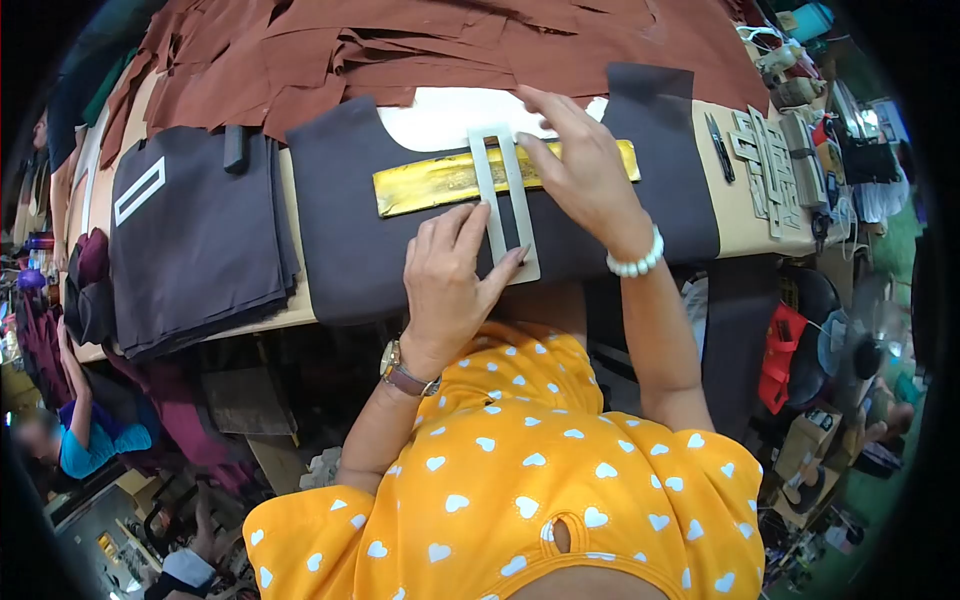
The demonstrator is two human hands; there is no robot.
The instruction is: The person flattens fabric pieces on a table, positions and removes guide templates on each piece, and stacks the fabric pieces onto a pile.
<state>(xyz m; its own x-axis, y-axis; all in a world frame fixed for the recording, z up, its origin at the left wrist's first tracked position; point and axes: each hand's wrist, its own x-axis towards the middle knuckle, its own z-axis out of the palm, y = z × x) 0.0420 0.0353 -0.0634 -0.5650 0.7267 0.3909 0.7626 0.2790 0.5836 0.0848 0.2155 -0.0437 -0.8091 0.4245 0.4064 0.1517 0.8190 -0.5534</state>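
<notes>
A pale slotted template [518, 225], a long rectangular frame, lies across a yellow strip [415, 186] with dark marks on it. Both rest on dark grey fabric [345, 230] at the table's front. My left hand [440, 275] has its index finger and thumb on the template's lower half, holding it against the cloth. To the upper right, my right hand [590, 180] is over the strip with its fingers stretched and thumb apart. Its thumb tip is near the template's upper end; whether they touch, I cannot tell. White material [440, 118] shows behind.
A stack of dark fabric pieces [200, 240] lies left, bearing a white rectangular frame [140, 191] and a small dark block [236, 149]. Brown fabric [440, 50] covers the back. Right are a dark pointed tool [720, 150] and several pale templates [768, 170]. A person [95, 430] is at far left.
</notes>
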